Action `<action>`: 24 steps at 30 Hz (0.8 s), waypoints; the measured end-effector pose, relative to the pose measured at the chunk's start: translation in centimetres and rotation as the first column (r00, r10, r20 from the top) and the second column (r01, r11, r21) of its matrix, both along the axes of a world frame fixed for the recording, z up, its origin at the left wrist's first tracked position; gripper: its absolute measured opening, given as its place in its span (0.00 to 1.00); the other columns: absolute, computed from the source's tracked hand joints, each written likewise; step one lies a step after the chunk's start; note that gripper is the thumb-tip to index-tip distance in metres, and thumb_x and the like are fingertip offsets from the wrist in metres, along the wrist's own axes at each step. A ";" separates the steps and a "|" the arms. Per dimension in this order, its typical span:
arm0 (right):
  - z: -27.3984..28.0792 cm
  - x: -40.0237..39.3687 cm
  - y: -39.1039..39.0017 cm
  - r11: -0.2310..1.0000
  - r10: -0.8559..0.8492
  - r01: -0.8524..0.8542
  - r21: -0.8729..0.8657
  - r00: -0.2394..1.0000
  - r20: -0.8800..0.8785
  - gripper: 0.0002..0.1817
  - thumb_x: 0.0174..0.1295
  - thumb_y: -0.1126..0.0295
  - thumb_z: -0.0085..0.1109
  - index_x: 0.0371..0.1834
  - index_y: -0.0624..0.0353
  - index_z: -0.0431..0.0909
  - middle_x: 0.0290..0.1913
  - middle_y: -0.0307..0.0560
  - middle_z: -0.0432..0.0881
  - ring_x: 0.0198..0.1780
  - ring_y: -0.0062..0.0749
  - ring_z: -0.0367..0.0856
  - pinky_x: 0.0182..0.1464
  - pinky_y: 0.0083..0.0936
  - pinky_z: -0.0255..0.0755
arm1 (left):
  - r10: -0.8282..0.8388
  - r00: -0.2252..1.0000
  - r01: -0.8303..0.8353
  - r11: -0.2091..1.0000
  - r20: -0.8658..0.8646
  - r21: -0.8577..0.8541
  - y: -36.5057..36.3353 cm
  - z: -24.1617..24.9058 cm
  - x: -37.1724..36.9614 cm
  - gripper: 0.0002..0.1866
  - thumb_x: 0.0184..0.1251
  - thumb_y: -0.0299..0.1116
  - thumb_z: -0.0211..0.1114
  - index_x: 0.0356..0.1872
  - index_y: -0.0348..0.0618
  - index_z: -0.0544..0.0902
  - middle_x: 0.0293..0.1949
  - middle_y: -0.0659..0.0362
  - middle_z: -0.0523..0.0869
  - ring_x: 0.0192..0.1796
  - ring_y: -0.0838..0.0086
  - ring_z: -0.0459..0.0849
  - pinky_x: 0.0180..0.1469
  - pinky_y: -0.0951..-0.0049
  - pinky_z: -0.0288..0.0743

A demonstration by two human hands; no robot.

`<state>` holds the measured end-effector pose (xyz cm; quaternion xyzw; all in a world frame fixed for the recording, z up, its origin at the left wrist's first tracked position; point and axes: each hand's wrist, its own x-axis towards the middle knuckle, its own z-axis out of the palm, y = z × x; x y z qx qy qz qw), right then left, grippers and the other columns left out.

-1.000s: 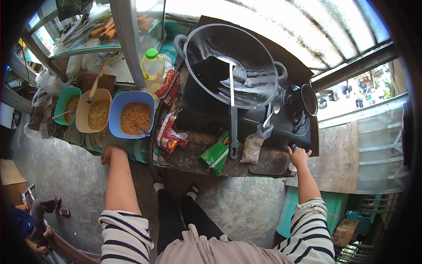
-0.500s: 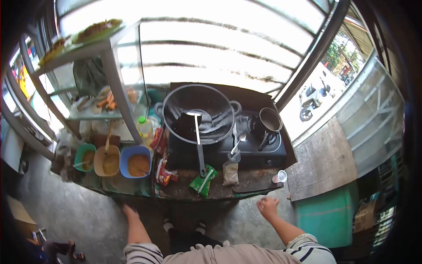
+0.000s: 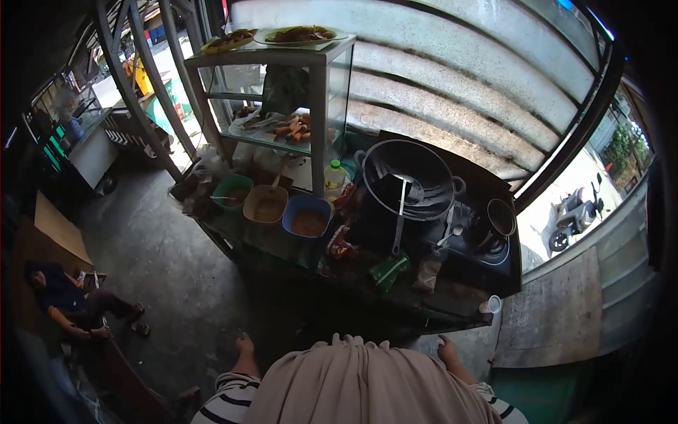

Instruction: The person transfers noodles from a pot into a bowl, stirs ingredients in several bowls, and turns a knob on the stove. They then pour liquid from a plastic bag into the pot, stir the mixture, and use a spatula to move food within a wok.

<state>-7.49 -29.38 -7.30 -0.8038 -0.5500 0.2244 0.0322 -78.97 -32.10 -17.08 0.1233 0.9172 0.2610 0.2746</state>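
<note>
My left hand (image 3: 244,344) hangs low over the floor, left of my lap, with its fingers loosely apart and nothing in it. On the other side, my right hand (image 3: 446,348) is below the counter's front edge, a finger stretched out, partly hidden by my clothing and also empty. Neither touches the counter. A large wok (image 3: 408,180) sits on the stove (image 3: 480,247), with a long-handled spatula (image 3: 400,219) resting in it. In front lie a green packet (image 3: 389,273) and a clear bag (image 3: 426,274). The plastic cup (image 3: 492,304) at the counter's right corner is nearest my right hand.
Three tubs, green (image 3: 232,191), cream (image 3: 266,205) and blue (image 3: 306,217), stand left of the stove below a glass display case (image 3: 332,106). A small pan (image 3: 501,217) is on the right burner. A seated person (image 3: 78,304) is at lower left.
My view has swung left, so the counter sits further right and the seated person shows more fully. Both hands have lowered and drawn in toward my body; the right hand's fingers have loosened.
</note>
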 end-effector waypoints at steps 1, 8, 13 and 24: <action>1.1 -0.8 2.0 1.000 0.028 -0.028 -0.009 1.000 0.001 0.20 0.59 0.64 0.55 0.56 0.46 0.76 0.45 0.58 0.82 0.39 0.55 0.82 0.45 0.43 0.75 | 0.009 1.000 -0.007 0.996 -0.013 0.092 3.6 -1.2 -1.2 0.25 0.65 0.49 0.57 0.43 0.31 0.79 0.39 0.42 0.84 0.46 0.51 0.83 0.48 0.59 0.73; 4.0 -15.3 11.5 0.909 0.180 -0.296 -0.294 0.914 -0.363 0.24 0.57 0.61 0.57 0.59 0.46 0.74 0.48 0.53 0.82 0.46 0.46 0.83 0.52 0.37 0.75 | -0.052 0.995 0.095 0.729 -0.083 0.678 24.5 15.1 0.9 0.16 0.64 0.42 0.61 0.44 0.41 0.79 0.38 0.56 0.83 0.42 0.66 0.82 0.48 0.68 0.73; 3.3 -25.0 14.7 0.848 0.351 -0.495 -0.188 0.791 -0.501 0.22 0.58 0.58 0.57 0.56 0.50 0.76 0.50 0.51 0.82 0.49 0.44 0.82 0.53 0.34 0.73 | -0.249 0.950 0.308 0.635 -0.189 0.709 31.6 17.9 -5.3 0.16 0.64 0.39 0.61 0.47 0.40 0.79 0.39 0.56 0.82 0.45 0.67 0.81 0.51 0.69 0.71; 8.3 -38.4 25.3 0.953 0.263 -0.302 -0.037 0.879 -0.397 0.19 0.58 0.62 0.57 0.53 0.53 0.78 0.48 0.52 0.82 0.51 0.46 0.80 0.54 0.35 0.73 | -0.709 0.687 0.634 0.482 -0.155 0.605 47.2 24.4 -15.9 0.16 0.65 0.36 0.59 0.51 0.41 0.77 0.43 0.56 0.83 0.47 0.69 0.82 0.51 0.70 0.72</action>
